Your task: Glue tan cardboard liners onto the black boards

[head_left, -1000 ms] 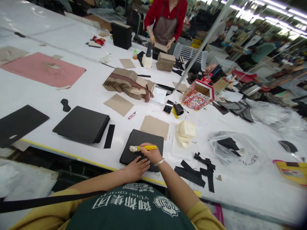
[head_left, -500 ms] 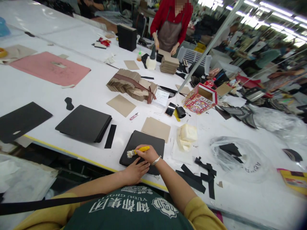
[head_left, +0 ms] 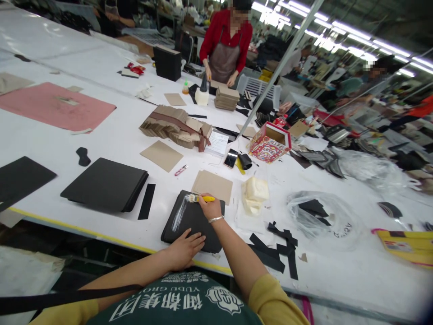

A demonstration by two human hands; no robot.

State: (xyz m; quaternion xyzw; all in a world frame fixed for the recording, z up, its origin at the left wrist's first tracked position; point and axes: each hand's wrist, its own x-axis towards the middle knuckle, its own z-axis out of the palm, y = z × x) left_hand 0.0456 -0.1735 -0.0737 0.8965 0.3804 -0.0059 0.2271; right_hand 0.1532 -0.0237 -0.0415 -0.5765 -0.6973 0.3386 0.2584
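My right hand is closed around a brush with a yellow handle. The brush's pale bristles touch the upper part of a black sheet stack at the table's front edge. A whitish wet streak runs down the left side of the top sheet. My left hand lies with spread fingers on the lower edge of this stack and holds nothing. Beige boards lie just behind the stack, and a black strip is to its left.
Another black stack lies on the left. A pale yellow block, black scraps and a plastic bag are on the right. Across the table stands a person in red, behind a slanted metal pole.
The brush in my right hand has moved up the black stack, and a whitish streak now shows there. My left hand has come apart from my right. The whole view has shifted.
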